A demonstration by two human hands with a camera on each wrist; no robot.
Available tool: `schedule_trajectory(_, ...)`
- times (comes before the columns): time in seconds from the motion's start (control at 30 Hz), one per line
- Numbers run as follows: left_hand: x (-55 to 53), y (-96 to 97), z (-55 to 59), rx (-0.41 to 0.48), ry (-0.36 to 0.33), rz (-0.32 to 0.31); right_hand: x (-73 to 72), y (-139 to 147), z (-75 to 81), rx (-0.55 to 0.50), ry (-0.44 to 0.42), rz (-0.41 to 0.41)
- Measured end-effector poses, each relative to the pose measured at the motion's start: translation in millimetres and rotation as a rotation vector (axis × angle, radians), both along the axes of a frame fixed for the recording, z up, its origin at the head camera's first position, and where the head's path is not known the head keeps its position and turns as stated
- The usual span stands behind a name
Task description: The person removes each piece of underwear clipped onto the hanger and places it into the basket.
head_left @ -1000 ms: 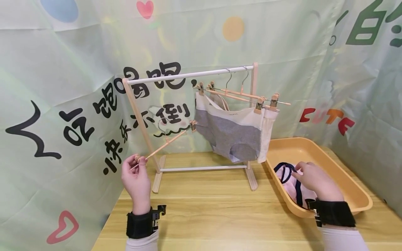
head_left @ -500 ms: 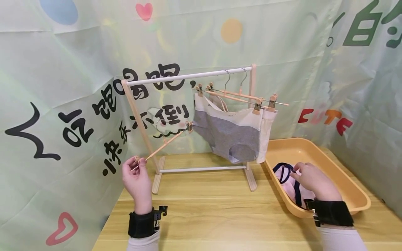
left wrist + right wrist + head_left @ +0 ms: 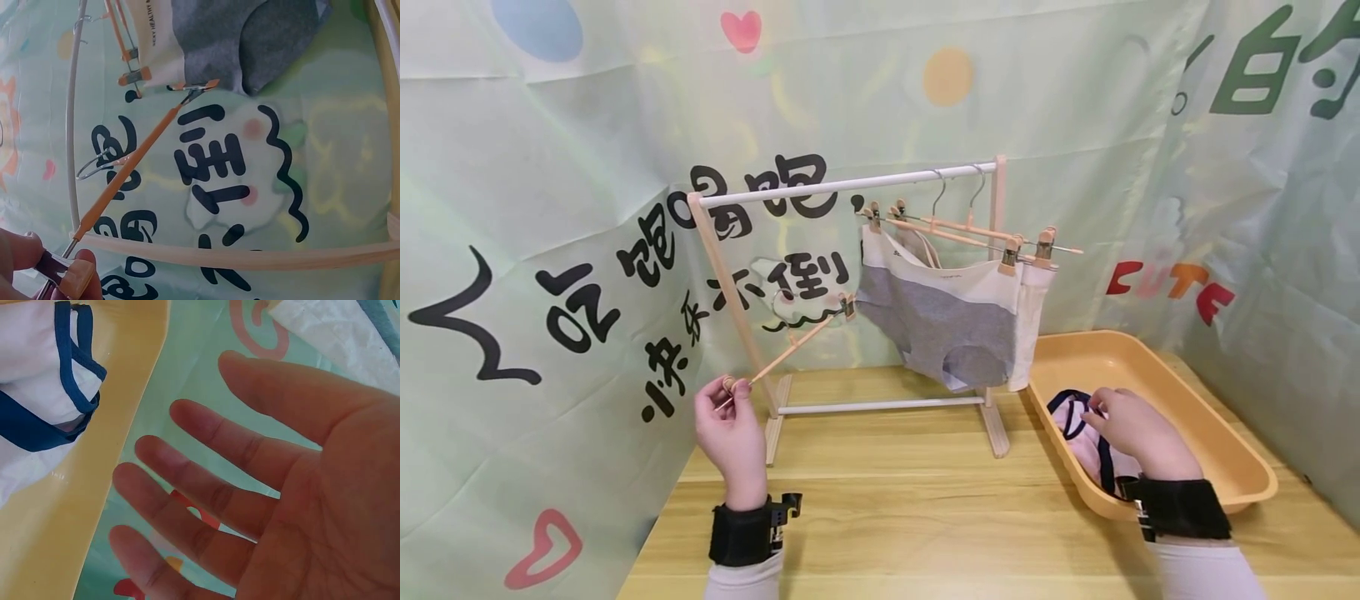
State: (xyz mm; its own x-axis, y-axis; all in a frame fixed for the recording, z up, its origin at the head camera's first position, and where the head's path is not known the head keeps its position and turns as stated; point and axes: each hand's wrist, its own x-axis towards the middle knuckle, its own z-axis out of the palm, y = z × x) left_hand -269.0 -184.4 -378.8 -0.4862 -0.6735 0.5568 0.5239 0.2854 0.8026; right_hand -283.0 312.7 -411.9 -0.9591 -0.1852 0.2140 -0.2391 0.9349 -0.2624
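Observation:
My left hand (image 3: 735,433) pinches the near end of a wooden clip hanger (image 3: 793,348), fingers at its clip (image 3: 76,279) in the left wrist view. The hanger slants up to the right, and its far clip (image 3: 847,307) is beside the hung underwear with nothing in it. My right hand (image 3: 1138,429) hovers over a yellow tub (image 3: 1202,417), fingers spread and loosely bent, holding nothing in the right wrist view. Below it in the tub lies a crumpled pale pink garment (image 3: 1084,457) with navy trim.
A small rack with a white rail (image 3: 850,182) and wooden legs stands on the wooden table (image 3: 925,517). On its right half, two clip hangers carry grey-and-white underwear (image 3: 947,325) and a pale piece behind. A printed cloth (image 3: 587,208) encloses the back and sides.
The head view has turned slightly, so the scene sits a little further left. My left hand has edged right toward the rack with the hanger; my right hand has stayed over the tub.

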Motion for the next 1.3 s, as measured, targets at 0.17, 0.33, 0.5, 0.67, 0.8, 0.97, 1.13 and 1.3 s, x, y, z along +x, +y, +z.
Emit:
schedule_trajectory(0.17,-2.2,0.2,-2.2,0.001,0.017,0.0,-0.7,-4.6,1.1,-0.019,0.028,-0.006)
schedule_trajectory(0.33,-4.4,-0.9,-4.5,0.0,0.021,0.011,-1.9,-8.3,2.7,-0.055,0.058,-0.029)
schedule_trajectory(0.5,-6.7,-2.2,-6.2,0.009,0.023,0.013,1.7,-15.0,9.4,-0.105,0.17,-0.058)
schedule_trajectory(0.67,-10.4,-3.2,-6.4,0.024,0.019,-0.006,6.8,-27.2,17.5,-0.136,0.269,-0.06)
schedule_trajectory(0.8,-14.7,-4.6,-6.4,0.041,0.025,-0.024,10.4,-38.7,22.3,-0.149,0.283,0.005)
schedule_trajectory(0.97,-20.2,-6.7,-3.7,0.052,0.036,-0.041,16.4,-49.9,26.3,-0.157,0.248,0.086)
schedule_trajectory(1.13,-23.1,-8.7,3.6,0.05,0.039,-0.018,19.4,-57.7,27.9,-0.137,0.244,0.147)
schedule_trajectory(1.3,-22.2,-9.8,15.1,0.041,0.06,-0.015,17.6,-61.2,26.0,-0.127,0.228,0.178)
